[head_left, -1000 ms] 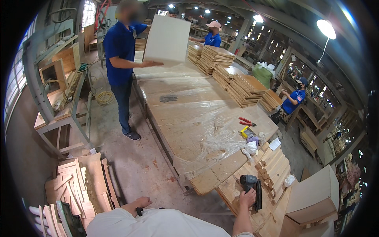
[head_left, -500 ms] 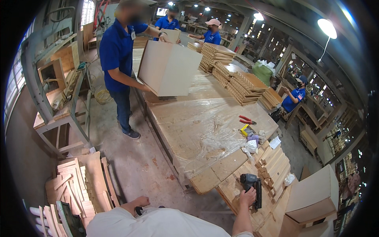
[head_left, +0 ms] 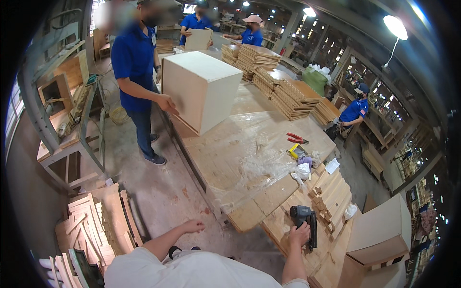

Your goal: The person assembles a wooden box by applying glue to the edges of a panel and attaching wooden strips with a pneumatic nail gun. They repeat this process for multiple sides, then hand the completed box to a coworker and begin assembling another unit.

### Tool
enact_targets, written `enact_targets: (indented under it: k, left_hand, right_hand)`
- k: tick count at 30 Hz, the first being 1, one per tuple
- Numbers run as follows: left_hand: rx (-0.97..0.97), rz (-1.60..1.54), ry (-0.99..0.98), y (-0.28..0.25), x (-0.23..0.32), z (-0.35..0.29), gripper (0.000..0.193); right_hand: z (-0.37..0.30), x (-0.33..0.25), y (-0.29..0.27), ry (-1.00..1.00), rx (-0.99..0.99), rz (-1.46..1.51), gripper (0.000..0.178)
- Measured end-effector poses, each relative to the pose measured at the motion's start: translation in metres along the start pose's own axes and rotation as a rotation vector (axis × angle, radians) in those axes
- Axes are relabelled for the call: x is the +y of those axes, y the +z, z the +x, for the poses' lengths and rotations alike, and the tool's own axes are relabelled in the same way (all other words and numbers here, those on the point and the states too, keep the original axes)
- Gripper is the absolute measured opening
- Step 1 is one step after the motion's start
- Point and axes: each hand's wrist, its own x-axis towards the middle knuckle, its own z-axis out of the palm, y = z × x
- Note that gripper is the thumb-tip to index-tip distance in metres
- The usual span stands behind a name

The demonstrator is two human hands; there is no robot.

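- Far left, we see a pile of wood scraps (head_left: 96, 225) on the floor.
- Our left hand (head_left: 193, 225) hangs free over the floor, fingers loose, holding nothing.
- Our right hand (head_left: 300, 234) has a tight grip on the black nail gun (head_left: 304, 222), which stands on the table (head_left: 269, 192) near 1 stack of wood blocks (head_left: 331, 192).
- We think it works best to press the gun flat and keep our free hand away.

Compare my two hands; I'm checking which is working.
The right hand grips a black nail gun on the bench; the left hand hangs open over the floor, holding nothing. The right reaches forward, the left out sideways. Both are bare.
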Motion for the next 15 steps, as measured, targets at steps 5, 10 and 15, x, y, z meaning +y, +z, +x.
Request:
enact_targets:
  k: [5,10,15]
  left_hand:
    - [0.144,-0.235,0.337,-0.068,0.095,0.056,0.023]
    - [0.889,-0.297,0.594,-0.167,0.184,0.083,0.043]
    - [1.058,0.138,0.552,-0.184,0.224,0.114,0.065]
  right_hand:
    - [-0.001,0.005,0.005,0.014,-0.007,-0.054,0.04]
    - [0.006,0.0,0.007,-0.008,0.01,-0.027,0.039]
    - [0.008,0.001,0.01,-0.003,-0.016,-0.048,0.042]
